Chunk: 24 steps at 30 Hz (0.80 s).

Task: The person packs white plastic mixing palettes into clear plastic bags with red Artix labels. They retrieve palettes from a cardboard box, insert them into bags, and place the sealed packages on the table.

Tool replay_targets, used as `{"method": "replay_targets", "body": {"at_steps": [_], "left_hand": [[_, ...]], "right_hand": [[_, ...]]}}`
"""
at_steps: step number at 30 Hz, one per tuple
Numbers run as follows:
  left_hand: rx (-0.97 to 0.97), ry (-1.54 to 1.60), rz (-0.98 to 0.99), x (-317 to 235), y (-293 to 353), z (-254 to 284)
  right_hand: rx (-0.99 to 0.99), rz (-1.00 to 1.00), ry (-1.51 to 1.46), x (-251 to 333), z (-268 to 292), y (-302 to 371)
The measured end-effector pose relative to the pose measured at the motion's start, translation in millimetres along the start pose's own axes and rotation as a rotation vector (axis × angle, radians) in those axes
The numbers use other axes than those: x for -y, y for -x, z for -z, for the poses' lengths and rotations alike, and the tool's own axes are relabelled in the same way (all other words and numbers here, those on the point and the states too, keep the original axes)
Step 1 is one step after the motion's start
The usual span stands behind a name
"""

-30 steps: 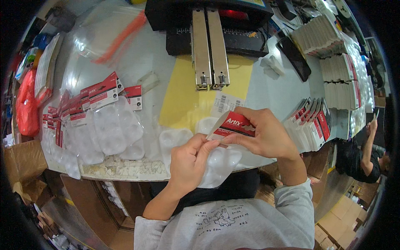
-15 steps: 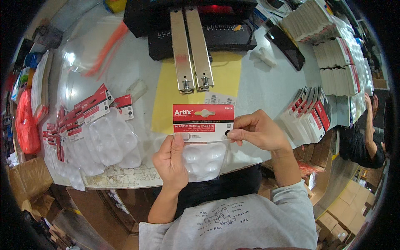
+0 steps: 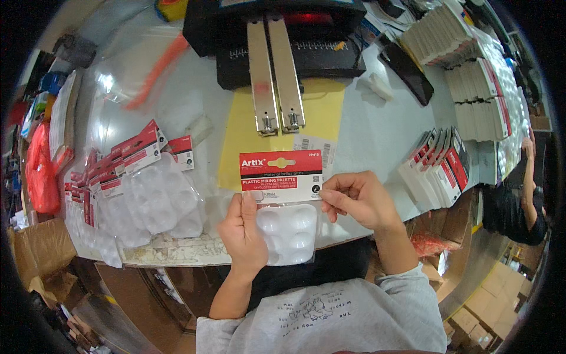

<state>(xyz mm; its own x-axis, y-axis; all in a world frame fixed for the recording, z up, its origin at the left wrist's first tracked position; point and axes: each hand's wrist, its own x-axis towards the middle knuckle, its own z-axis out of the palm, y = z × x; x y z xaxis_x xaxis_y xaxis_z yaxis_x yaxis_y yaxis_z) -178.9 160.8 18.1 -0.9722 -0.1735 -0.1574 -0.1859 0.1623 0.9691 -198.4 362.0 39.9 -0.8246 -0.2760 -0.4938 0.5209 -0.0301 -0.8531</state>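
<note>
A packaged white plastic mixing palette (image 3: 289, 233) hangs below its red-and-white header card (image 3: 280, 177), held upright before my body. My left hand (image 3: 243, 233) grips the card's lower left corner, thumb in front and the other fingers behind. At the card's right edge is my right hand (image 3: 362, 200), fingers curled and thumb tip against the edge; how much of the card it pinches is hard to see. Just beyond the card, a black machine with two metal arms (image 3: 277, 121) stands over a yellow sheet (image 3: 236, 130).
Several packaged palettes (image 3: 156, 194) lie overlapped at the left. More carded packs (image 3: 439, 171) stand in a row at the right, below white stacks (image 3: 477, 100). A black phone (image 3: 407, 71) lies near them. Another person's arm (image 3: 529, 189) shows at far right.
My right hand has shifted slightly outward and down along the card's right edge, its fingers curling more. The packaged palette has moved a little left and lower. My left hand keeps its grip.
</note>
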Motion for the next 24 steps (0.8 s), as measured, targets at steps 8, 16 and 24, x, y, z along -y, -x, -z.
{"method": "replay_targets", "body": {"at_steps": [8,16,24], "left_hand": [[-0.036,-0.16,-0.041,0.6,-45.5,-10.9],[-0.062,-0.113,-0.044,13.2,-39.9,-15.9],[-0.077,-0.134,-0.099,12.6,-61.8,-19.4]], "right_hand": [[-0.156,0.063,-0.243,-6.4,-6.9,-42.0],[-0.112,0.208,-0.213,-19.8,1.4,-41.5],[-0.182,0.238,-0.106,-7.2,2.2,-65.3]]}}
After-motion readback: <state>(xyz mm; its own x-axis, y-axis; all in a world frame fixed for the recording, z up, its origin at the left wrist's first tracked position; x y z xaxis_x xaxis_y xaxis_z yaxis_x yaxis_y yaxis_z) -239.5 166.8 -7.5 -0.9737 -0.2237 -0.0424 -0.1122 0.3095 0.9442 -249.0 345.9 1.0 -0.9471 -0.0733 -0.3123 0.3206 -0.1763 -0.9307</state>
